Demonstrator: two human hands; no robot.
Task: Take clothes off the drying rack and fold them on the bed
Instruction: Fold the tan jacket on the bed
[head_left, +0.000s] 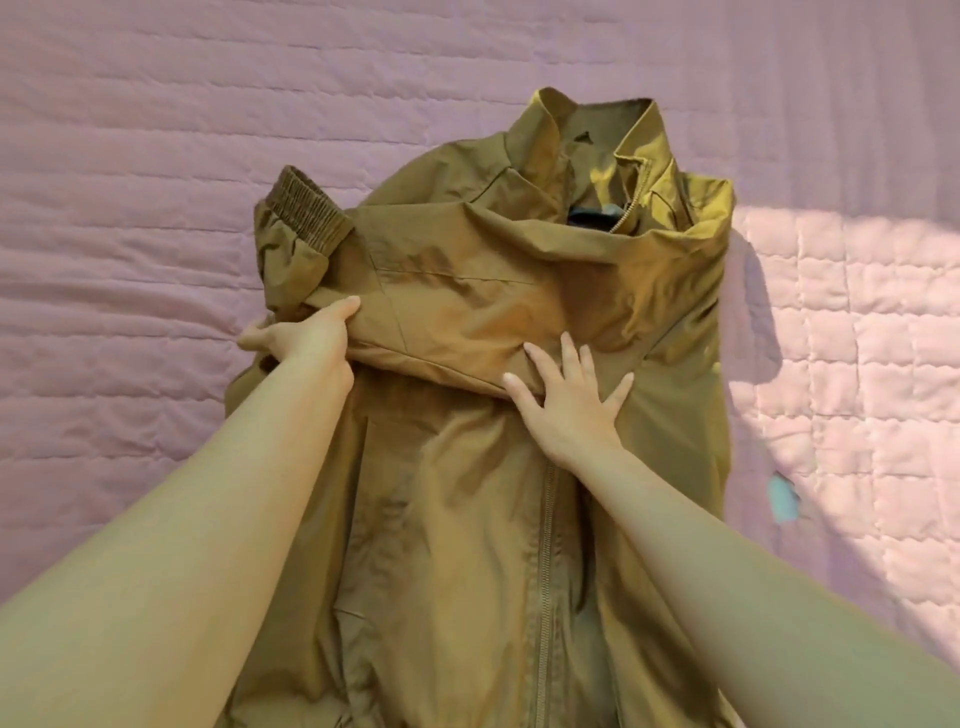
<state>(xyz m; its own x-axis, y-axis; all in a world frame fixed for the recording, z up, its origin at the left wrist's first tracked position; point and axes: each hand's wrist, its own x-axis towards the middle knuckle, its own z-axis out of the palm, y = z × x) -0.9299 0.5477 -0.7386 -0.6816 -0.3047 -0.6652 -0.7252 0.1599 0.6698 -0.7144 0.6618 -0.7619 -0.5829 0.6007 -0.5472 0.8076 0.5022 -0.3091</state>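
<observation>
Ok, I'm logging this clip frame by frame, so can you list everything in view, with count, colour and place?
jacket: one, mustard brown, lying front up in the middle of the bed, a sleeve folded across the chest, elastic cuff at upper left.
bed cover: one, pink, quilted, under everything, sunlit at right.
small object: one, light blue, at the jacket's right edge; too blurred to identify.
left hand: gripping the folded sleeve's left end.
right hand: flat, fingers spread, pressing on the jacket front.

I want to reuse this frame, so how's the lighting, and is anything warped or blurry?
Head view: a bright sunlit patch falls on the pink quilt at right, and the jacket casts a shadow along its right edge; the wide angle stretches both forearms toward the corners; the picture is slightly soft overall, yet both hands stay readable.
</observation>
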